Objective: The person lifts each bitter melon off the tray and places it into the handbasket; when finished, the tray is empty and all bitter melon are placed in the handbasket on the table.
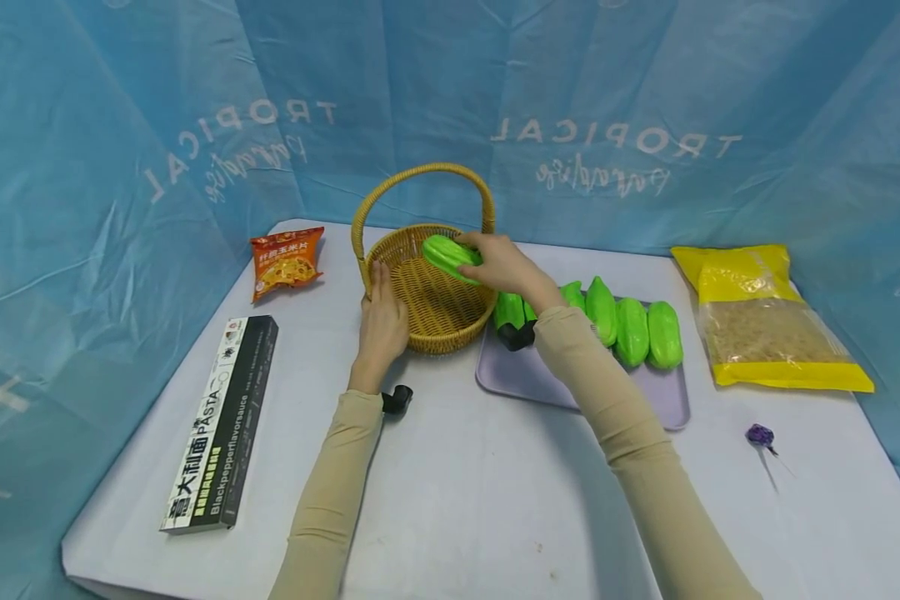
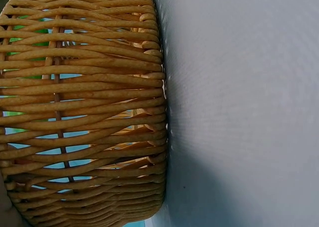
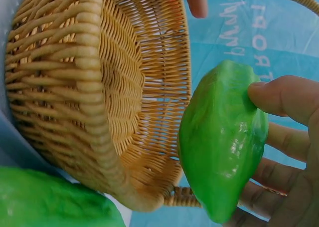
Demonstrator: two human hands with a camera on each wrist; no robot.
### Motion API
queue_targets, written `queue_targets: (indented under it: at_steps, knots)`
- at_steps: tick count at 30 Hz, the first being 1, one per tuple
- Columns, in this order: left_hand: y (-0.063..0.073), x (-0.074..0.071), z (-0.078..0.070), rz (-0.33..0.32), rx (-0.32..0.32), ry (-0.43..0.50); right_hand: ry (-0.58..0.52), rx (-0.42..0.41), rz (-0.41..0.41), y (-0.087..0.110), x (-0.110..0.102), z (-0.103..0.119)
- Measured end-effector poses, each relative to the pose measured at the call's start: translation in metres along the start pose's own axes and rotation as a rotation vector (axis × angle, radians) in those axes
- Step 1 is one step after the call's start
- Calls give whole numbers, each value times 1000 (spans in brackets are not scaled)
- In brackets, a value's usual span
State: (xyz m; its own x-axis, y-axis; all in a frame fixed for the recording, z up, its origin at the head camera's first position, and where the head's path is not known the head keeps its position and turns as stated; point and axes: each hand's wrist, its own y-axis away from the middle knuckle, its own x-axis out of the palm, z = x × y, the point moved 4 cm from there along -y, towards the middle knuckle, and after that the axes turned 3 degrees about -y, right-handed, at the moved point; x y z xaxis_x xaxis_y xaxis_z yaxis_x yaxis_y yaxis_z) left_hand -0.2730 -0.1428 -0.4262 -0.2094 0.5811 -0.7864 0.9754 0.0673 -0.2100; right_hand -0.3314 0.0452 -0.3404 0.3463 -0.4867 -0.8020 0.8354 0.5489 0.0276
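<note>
My right hand (image 1: 501,265) holds a bright green ridged, elongated fruit (image 3: 222,137) between thumb and fingers, above the right side of a wicker basket (image 1: 438,342). The basket has a tall arched handle, and its woven floor shows in the head view. Against its left side, near the handle's foot, my left hand (image 1: 384,321) rests with straight fingers; the left wrist view shows mostly the woven wall (image 2: 84,92). Several similar green fruits (image 1: 632,332) lie on a grey-purple tray (image 1: 525,385) right of the basket, some hidden by my right forearm.
An orange snack bag (image 1: 287,262) and a black-and-white pasta box (image 1: 221,425) lie on the left. A yellow bag of grain-like food (image 1: 780,321) and a small purple wrapped item (image 1: 760,434) are on the right. Blue curtain (image 1: 450,92) surrounds the white table (image 1: 450,500).
</note>
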Motion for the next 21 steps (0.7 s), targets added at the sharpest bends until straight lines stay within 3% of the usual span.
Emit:
queue_targets:
  at_steps: [8, 21]
  knots:
    - [1, 0, 1, -2, -10, 15, -41, 28, 5, -10, 9, 1]
    - [1, 0, 2, -4, -9, 12, -25, 148, -54, -29, 27, -10]
